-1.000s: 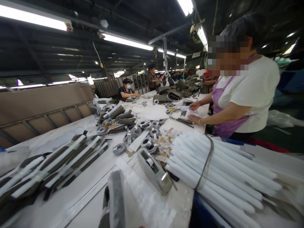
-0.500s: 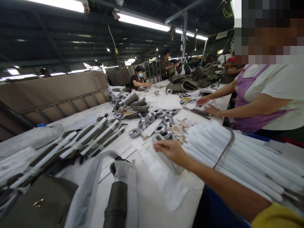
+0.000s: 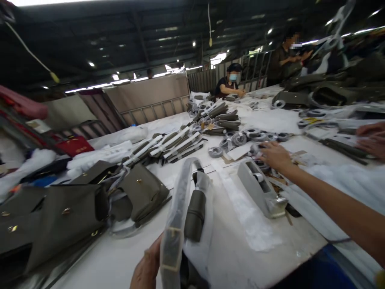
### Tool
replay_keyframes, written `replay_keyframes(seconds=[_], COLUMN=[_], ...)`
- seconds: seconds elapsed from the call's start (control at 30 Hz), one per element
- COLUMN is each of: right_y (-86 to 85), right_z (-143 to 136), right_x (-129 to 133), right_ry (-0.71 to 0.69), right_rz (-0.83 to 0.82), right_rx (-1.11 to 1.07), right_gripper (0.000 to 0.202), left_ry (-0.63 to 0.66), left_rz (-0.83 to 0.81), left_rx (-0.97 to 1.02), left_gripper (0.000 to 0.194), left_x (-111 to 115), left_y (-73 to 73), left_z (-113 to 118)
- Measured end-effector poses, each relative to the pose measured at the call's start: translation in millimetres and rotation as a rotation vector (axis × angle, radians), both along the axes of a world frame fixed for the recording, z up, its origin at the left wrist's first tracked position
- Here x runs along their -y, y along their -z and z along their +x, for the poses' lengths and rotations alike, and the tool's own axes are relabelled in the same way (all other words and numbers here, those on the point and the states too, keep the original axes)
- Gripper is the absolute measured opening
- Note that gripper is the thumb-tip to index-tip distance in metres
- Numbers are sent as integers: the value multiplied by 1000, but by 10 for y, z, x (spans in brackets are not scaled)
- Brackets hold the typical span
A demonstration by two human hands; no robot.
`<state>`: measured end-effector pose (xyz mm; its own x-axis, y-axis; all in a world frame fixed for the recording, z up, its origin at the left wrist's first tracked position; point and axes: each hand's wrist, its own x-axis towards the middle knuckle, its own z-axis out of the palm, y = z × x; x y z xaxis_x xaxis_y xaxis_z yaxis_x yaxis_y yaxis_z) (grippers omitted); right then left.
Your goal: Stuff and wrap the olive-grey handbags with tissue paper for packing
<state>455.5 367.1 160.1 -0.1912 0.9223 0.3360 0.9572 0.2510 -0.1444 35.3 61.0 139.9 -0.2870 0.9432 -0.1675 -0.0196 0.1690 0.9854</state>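
My left hand (image 3: 147, 263) is closed at the edge of a plastic-wrapped strap (image 3: 173, 224) with a buckle, low in the middle of the view. Beside the strap lies a rolled dark olive piece (image 3: 195, 216) in clear wrap. My right hand (image 3: 275, 154) reaches over the wrapped coils (image 3: 254, 134), its fingers bent down onto them; what lies under the fingertips is too small to tell. Just below that hand stands a grey tape dispenser (image 3: 258, 186), with a white padded strip (image 3: 243, 208) to its left.
Olive bags (image 3: 72, 212) lie at the left, with wrapped straps (image 3: 174, 144) behind them. White foam-wrapped lengths (image 3: 339, 188) are at the right. Another person's hands (image 3: 373, 138) are at the right edge; two people stand farther back.
The view has swung left. My right hand has moved from above the tape dispenser to the coils beyond it. My left hand has come into view at the wrapped strap.
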Motion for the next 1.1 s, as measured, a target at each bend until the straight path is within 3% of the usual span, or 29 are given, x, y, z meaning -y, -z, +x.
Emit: replay_keyframes(seconds=[0.1, 0.17, 0.33, 0.43, 0.57, 0.67, 0.83, 1.0, 1.1], right_y=[-236, -375, -449, -402, -445, -541, -631, -573, -527], right_z=[-198, -452, -1314, -1744, -2078, -2189, -2268, -2349, -2390], right_x=[336, 696, 1577, 1817, 1961, 2089, 2236, 2175, 2135], right_ry=[69, 32, -424, -582, -693, -741, -739, -718, -694], right_rz=[73, -54, -659, -881, -1071, -1104, -1006, -837, -689], right_rx=[-175, -397, -885, -1184, -1498, -1598, -1647, -1620, -1592], right_gripper=[42, 56, 43, 40, 42, 40, 41, 44, 44], left_ry=[-45, -17, 168, 281, 352, 324, 265, 380, 494], left_rz=[49, 74, 120, 108, 178, 223, 234, 121, 3], left_rx=[109, 145, 156, 81, -94, -186, -286, -168, -79], left_gripper=[74, 68, 66, 55, 46, 39, 39, 54, 52], left_x=[-7, -58, -258, -354, -407, -405, -389, -466, -520], left_y=[-261, -464, -888, -1073, -1231, -1273, -1282, -1294, -1286], left_z=[89, 140, 192, 220, 255, 242, 159, 116, 113])
